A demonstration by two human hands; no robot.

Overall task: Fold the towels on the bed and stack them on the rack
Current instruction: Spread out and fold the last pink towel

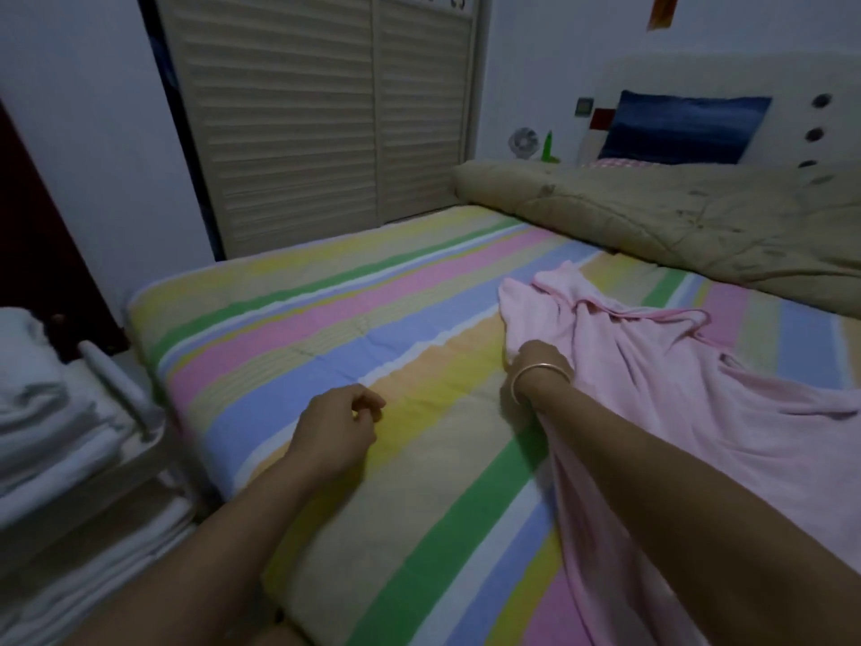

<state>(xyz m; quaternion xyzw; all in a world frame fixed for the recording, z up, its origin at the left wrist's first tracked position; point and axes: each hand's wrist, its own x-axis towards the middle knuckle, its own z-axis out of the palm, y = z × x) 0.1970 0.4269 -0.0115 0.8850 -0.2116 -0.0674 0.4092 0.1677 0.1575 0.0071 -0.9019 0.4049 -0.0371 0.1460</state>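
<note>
A crumpled pink towel (652,380) lies on the right half of the striped bed (326,319) and hangs over its near edge. My right hand (536,359), with a bangle on the wrist, grips a bunch of that towel near its left edge; the fingers are buried in the cloth. My left hand (340,424) hovers just above the sheet to the left, fingers loosely curled, holding nothing. At the far left stands a white rack (116,375) with folded white towels (32,394) stacked on its shelves.
A beige quilt (675,226) is bunched across the head of the bed, with a blue pillow (680,128) behind it. A louvred wardrobe (317,109) faces the bed's far side. A dark red door (42,254) stands behind the rack.
</note>
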